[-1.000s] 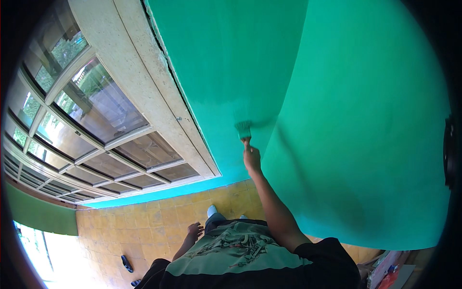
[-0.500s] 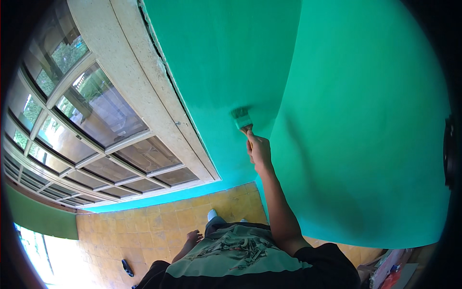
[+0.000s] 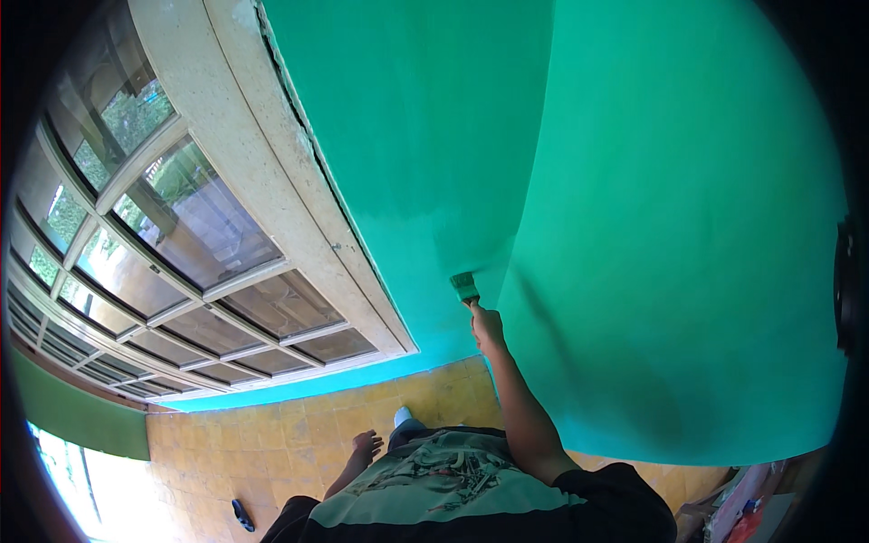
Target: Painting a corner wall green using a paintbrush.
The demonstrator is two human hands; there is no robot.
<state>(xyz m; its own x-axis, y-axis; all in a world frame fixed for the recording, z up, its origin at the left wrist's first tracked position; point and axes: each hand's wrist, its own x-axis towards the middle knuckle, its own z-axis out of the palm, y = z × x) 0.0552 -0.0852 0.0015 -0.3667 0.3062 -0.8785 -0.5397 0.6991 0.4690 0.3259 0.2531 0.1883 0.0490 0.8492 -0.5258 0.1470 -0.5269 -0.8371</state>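
My right hand (image 3: 487,328) is closed round the handle of a paintbrush (image 3: 465,288). The brush's bristles, coloured green, press against the green wall (image 3: 434,163) a little left of the inner corner. Around and above the brush the paint looks darker; below it and toward the door frame the wall is a lighter turquoise. Down by my left side hangs my left hand (image 3: 367,443), fingers spread and holding nothing, above the tiled floor.
A white door frame with glass panes (image 3: 262,299) stands left of the painted strip. Another green wall (image 3: 688,226) rises on the right. On the yellow tiled floor (image 3: 299,443) lies a dark sandal (image 3: 242,515). Assorted items (image 3: 738,507) sit at the lower right.
My right hand has drawn the brush downward along the wall, toward the floor, leaving a darker patch above it. My left hand has barely moved.
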